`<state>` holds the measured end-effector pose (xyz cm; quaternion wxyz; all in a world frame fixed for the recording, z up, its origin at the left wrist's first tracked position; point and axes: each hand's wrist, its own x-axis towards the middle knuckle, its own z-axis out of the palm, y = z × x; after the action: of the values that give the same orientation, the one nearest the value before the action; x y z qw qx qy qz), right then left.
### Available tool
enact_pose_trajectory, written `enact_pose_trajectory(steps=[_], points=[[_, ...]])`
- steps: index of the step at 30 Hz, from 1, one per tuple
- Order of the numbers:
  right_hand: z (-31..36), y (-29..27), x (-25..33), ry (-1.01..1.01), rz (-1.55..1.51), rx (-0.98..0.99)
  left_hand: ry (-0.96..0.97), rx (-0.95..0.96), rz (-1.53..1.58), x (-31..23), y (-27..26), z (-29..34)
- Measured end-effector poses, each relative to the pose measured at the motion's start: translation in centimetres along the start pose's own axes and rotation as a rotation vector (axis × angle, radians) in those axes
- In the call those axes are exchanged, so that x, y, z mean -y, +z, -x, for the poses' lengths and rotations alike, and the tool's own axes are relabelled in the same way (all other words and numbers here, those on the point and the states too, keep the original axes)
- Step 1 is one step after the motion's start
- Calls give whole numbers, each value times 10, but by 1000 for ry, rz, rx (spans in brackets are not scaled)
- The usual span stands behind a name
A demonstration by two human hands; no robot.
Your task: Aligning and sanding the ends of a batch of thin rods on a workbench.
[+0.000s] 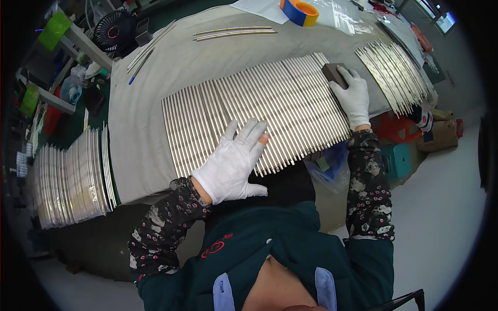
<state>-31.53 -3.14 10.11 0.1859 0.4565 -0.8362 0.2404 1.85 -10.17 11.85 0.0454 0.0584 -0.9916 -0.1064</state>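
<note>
- White-gloved left hand (232, 165) lies flat, fingers spread, on the near edge of a row of metal rods (259, 111); grip released, pressing not clutching.
- White-gloved right hand (355, 97) at the far right end of the same row, grip clenched around a dark grey block (333, 73) that rests on the rods.
- Rods lie side by side, touching, across a grey cloth on the table (155, 78).
- Second batch of rods (395, 75) lies to the right, apart from the main row.
- Stack of bagged rods (72, 179) sits off the table's left side.
- Few loose rods (234, 32) at far edge, near a blue-and-orange tape roll (300, 11).
- Black fan (115, 30) far left.
</note>
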Motion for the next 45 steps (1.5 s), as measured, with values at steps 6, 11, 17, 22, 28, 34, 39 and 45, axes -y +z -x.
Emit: enact_pose_trajectory(steps=[6,11,17,22,28,34,39,45], points=[[0,-4,2,7,25,-8,44,31,-4,-7,-1,-22],[0,-3,5,-1,15,-9,173,106,-19,-8,-5,-35],[1,-5,4,8,24,7,113,-9,-69,29,-27,-44],[1,-6,8,-7,23,-4,-38,-85,-16,73,-26,-52],[5,-19,6,-42,-77,-83,8,-15,-249,76,-6,-69],[93,-91,77,-432,-291,51,16,-16,-232,73,-10,-74],[138,-91,68,-321,-118,77,20,-38,-253,73,-9,-74],[161,-97,106,-457,-363,270,43,-30,-235,74,-8,-78]])
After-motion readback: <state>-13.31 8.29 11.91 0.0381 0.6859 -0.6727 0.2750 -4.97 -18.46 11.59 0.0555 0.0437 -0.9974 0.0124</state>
